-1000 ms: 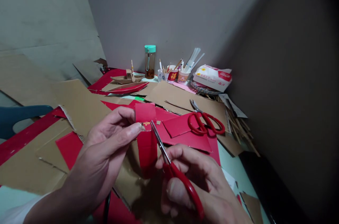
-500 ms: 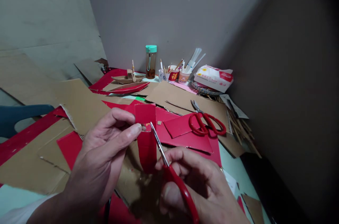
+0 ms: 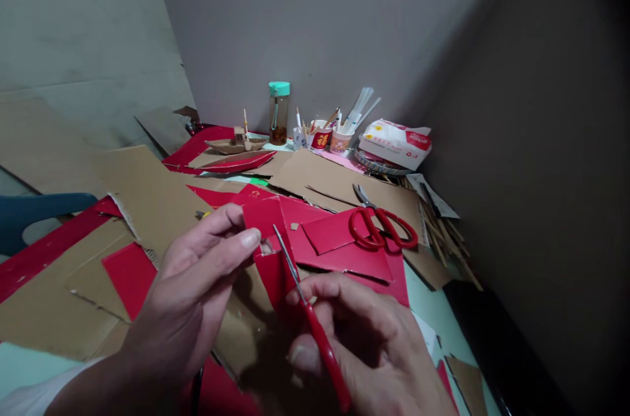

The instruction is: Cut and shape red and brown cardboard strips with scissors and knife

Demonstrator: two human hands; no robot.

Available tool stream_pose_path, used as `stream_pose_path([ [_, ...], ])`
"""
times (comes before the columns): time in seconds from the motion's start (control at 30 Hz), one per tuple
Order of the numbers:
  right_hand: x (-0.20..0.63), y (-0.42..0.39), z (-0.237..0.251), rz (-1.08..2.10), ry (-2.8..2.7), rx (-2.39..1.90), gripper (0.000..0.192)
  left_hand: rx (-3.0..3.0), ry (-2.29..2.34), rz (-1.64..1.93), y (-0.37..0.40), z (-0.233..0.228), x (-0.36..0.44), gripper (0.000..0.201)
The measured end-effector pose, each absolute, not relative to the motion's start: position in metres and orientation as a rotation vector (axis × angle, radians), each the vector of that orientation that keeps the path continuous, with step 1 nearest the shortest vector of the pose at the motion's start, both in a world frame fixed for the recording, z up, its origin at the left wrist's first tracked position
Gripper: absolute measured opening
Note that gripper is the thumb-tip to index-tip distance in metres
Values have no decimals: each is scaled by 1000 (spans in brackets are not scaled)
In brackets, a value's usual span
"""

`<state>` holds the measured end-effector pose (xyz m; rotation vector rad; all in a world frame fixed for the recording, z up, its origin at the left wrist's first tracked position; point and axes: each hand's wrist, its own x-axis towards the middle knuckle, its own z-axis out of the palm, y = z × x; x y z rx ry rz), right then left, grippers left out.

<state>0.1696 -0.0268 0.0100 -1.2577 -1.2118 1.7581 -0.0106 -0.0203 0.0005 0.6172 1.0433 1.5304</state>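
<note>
Cluttered table (image 3: 427, 300) — held scissors (image 3: 316, 326) point forward-left.

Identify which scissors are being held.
The scissors in the right hand, tips by the red card; the other red-handled pair lies beyond, untouched.

The scissors (image 3: 313, 319) in your right hand (image 3: 374, 337) pair smooth, shiny metal blades with glossy red plastic grips. The card (image 3: 263, 216) in your left hand (image 3: 197, 285) is smooth red paperboard, rough along its pale cut edge. Ahead of you lies matt brown cardboard (image 3: 319, 173). Your bottle (image 3: 278, 124) looks like clear, smooth plastic, the packet (image 3: 394, 144) like crinkled film. Your sleeve (image 3: 63, 390) is soft white cloth.
</note>
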Motion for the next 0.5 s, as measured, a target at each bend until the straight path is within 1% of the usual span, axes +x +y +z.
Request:
stream_pose_path([
  [0.07,170,-27,9,1743,-1272,-1257,33,647,1035,1531,-20,4,-8,24],
  [0.2,171,-24,6,1838,-1293,-1246,38,653,1120,1589,-19,5,-7,31],
  [0.33,173,-24,4,1876,-1299,-1212,39,684,1101,1555,-19,1,-10,25],
  [0.5,174,-23,0,1935,-1229,-1158,33,706,1075,1534,-19,2,-13,23],
])
